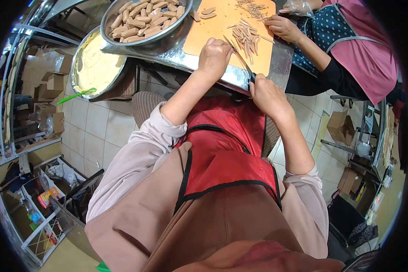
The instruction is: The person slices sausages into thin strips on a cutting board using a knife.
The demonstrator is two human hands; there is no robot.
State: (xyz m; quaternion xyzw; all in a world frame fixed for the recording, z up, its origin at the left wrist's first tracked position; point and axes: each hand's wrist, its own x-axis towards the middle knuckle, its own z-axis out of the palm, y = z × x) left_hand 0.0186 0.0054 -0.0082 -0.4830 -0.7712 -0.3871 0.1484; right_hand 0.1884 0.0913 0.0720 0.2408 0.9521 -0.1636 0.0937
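My right hand (271, 99) grips the black handle of a knife (246, 65), whose blade slants up and left over the orange cutting board (208, 34). Close to the blade's far end, my left hand (214, 58) is closed with its fingers curled at the board's near edge. What its fingertips pinch, if anything, is hidden. A pile of thin sausage strips (245, 41) lies on the board just beyond the knife. A few larger sausage pieces (208, 13) rest near the board's far left.
A metal bowl of sausages (143, 20) stands left of the board. Lower left is a basin of pale yellow mixture (93, 63) with a green-handled utensil (77, 95). At right, a co-worker's bare hand (285, 29) and gloved hand (299, 8) are by chopped bits (254, 9).
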